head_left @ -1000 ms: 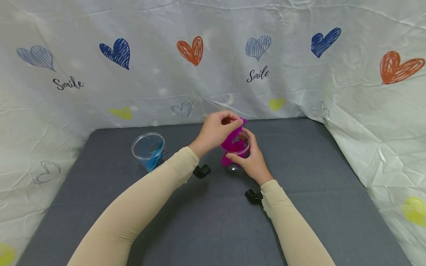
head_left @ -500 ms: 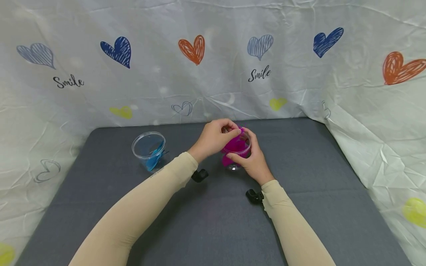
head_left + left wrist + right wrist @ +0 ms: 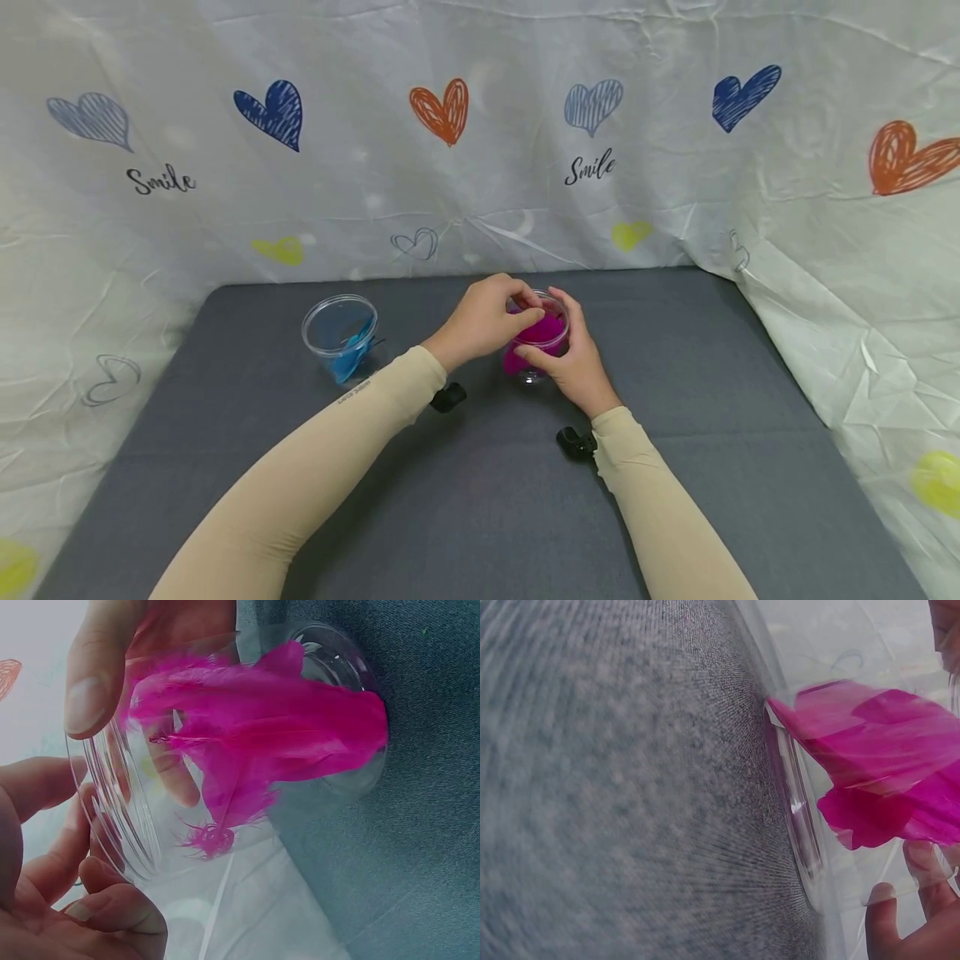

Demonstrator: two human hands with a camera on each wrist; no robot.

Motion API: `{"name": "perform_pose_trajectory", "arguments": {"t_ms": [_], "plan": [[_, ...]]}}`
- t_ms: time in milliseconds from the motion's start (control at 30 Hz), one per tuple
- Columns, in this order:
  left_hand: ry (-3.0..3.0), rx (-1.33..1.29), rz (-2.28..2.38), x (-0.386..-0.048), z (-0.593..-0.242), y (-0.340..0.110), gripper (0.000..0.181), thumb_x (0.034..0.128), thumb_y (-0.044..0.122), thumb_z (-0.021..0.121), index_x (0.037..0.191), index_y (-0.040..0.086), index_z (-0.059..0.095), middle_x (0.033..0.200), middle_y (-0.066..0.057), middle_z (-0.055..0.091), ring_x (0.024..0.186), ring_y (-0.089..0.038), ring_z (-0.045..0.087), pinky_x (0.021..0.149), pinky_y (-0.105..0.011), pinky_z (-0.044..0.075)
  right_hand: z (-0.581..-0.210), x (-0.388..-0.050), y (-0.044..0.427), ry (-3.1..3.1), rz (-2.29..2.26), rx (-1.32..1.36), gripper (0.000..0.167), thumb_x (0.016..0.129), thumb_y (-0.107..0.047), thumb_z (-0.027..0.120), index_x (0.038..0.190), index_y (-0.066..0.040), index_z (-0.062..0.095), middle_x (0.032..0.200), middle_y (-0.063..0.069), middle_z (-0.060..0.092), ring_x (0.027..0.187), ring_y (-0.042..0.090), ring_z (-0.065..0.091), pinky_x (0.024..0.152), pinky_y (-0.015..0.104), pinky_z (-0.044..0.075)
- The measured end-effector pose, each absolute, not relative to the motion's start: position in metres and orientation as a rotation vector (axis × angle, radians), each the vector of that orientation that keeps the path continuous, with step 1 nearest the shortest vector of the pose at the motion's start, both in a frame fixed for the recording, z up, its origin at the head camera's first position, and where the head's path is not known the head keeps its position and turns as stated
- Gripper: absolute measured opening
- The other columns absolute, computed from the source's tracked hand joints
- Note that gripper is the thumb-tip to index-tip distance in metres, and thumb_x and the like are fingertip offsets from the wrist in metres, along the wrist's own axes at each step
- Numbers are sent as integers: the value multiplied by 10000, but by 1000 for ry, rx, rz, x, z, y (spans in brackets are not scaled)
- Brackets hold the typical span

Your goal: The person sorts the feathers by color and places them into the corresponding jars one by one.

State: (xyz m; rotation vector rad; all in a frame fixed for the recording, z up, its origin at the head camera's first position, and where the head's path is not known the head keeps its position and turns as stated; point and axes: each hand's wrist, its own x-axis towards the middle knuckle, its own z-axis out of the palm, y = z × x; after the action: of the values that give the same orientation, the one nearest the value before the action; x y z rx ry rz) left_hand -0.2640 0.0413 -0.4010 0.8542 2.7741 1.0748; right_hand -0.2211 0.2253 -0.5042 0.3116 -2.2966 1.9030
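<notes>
My right hand (image 3: 570, 362) grips a clear plastic cup (image 3: 531, 377) standing on the table, thumb on the near side and fingers on the far side. Bright pink feathers (image 3: 255, 727) fill the cup and show through its wall in both wrist views. At the cup's mouth, my left hand (image 3: 483, 317) has its fingers over the rim. In the left wrist view its loosely bent fingers (image 3: 124, 907) and thumb are apart, with no feather visible between them. Farther left stands a second clear cup (image 3: 318, 333) with blue feathers (image 3: 348, 358) in it.
A dark grey cloth covers the table (image 3: 450, 517). Behind and beside it hangs a pale sheet (image 3: 510, 50) printed with hearts. Black wrist cameras (image 3: 447, 397) sit under both wrists, and the left forearm passes close to the blue-feather cup.
A pink feather that my left hand pinched above the rim has gone down into the cup. My left hand has lowered and its fingers have come off it. The right hand still holds the cup.
</notes>
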Motion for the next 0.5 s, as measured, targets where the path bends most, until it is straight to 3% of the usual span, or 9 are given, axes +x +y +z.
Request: {"name": "perform_pose_trajectory", "arguments": {"t_ms": [333, 500], "plan": [[2851, 909, 1169, -237, -403, 32, 196, 1009, 303, 769, 1168, 188, 783, 1144, -7, 691, 862, -186, 583, 723, -334, 557, -503, -215, 240, -2303, 1888, 311, 943, 945, -297, 863, 1665, -343, 256, 1681, 6, 439, 1558, 303, 433, 1200, 552, 497], [2893, 1014, 1173, -216, -407, 24, 210, 1012, 294, 769, 1183, 172, 771, 1152, -15, 685, 988, -196, 626, 873, -362, 578, -504, -205, 257, -2341, 1798, 222, 1036, 945, -349, 858, 1694, -378, 143, 1692, -62, 431, 1575, 230, 416, 1246, 546, 448]]}}
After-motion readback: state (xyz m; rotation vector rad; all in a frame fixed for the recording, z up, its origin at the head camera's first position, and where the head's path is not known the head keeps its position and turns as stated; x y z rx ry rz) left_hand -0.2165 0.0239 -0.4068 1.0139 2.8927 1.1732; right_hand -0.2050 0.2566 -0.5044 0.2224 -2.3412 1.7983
